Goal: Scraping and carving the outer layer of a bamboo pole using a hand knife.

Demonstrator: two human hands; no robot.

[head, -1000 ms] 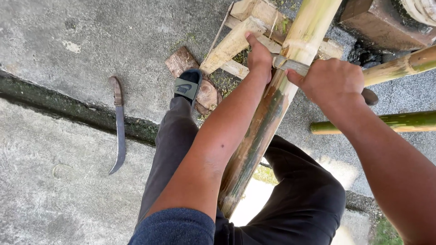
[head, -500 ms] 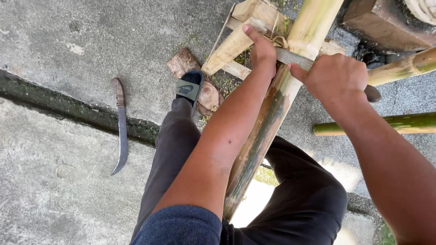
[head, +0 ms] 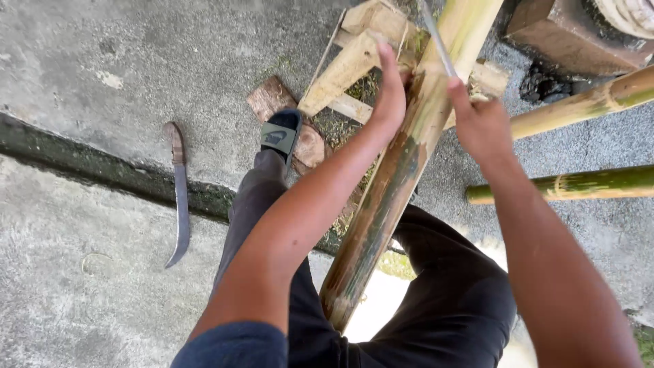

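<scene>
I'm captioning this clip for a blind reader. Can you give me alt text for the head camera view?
Seen from above, a seated person steadies a thick bamboo pole between the legs with the left hand, while the right hand holds a thin metal blade against it. A curved knife lies on the concrete to the left.

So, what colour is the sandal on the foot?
The sandal is black with an olive-green strap, seen in the head view.
</scene>
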